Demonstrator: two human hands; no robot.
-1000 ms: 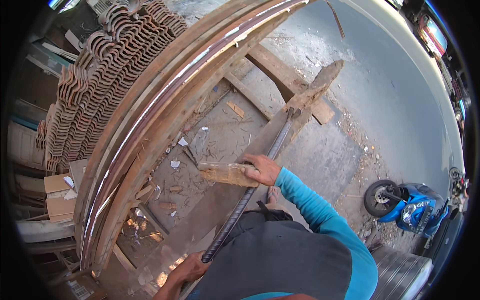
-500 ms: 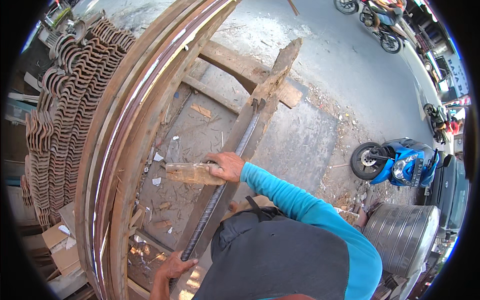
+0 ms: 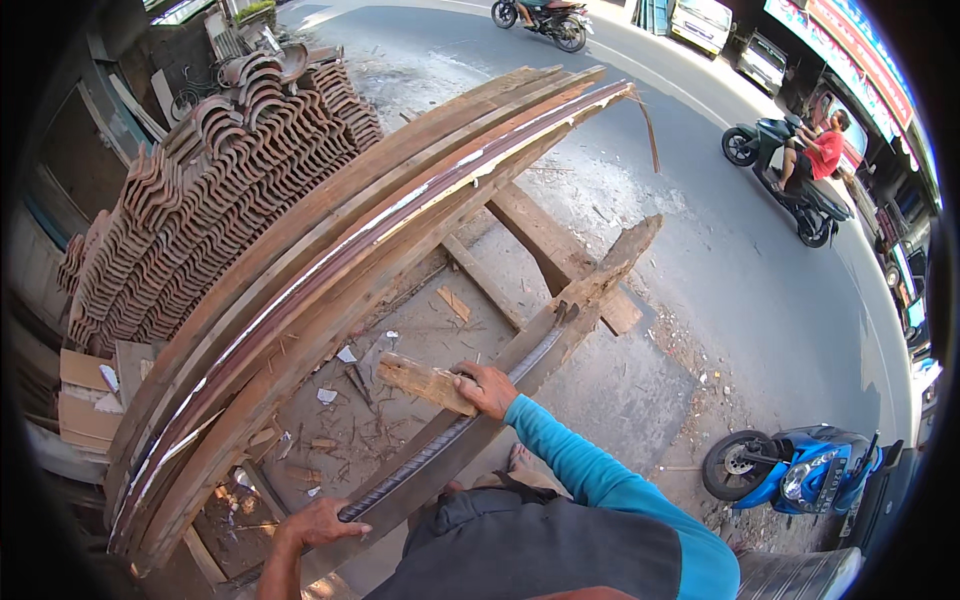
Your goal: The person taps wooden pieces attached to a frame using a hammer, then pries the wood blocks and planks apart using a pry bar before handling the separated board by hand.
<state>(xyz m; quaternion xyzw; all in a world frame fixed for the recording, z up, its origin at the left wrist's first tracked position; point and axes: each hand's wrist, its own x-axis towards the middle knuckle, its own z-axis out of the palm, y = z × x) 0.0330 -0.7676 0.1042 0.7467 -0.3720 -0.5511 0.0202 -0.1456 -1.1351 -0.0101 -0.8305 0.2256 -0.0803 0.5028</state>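
My left hand (image 3: 322, 522) is closed around the near end of a long dark twisted-metal pry bar (image 3: 425, 452). Its forked far tip rests on a weathered wooden beam (image 3: 618, 258) whose far end is jagged and splintered. In my right hand (image 3: 487, 390) is a short rough wood block (image 3: 420, 382), gripped at its right end, just above the middle of the bar. The beam lies diagonally in front of my body, across a cross timber (image 3: 540, 235).
Long stacked planks (image 3: 330, 265) curve along the left, with piled roof tiles (image 3: 230, 215) beyond. Wood scraps and debris litter the ground. A blue motorbike (image 3: 800, 470) stands at right, near a metal drum (image 3: 800, 575). Riders pass on the road (image 3: 760, 240).
The view has swung, so the planks, beam and parked motorbike sit lower in the picture. Passing riders on the road differ. Both hands keep their holds on the pry bar and wood block.
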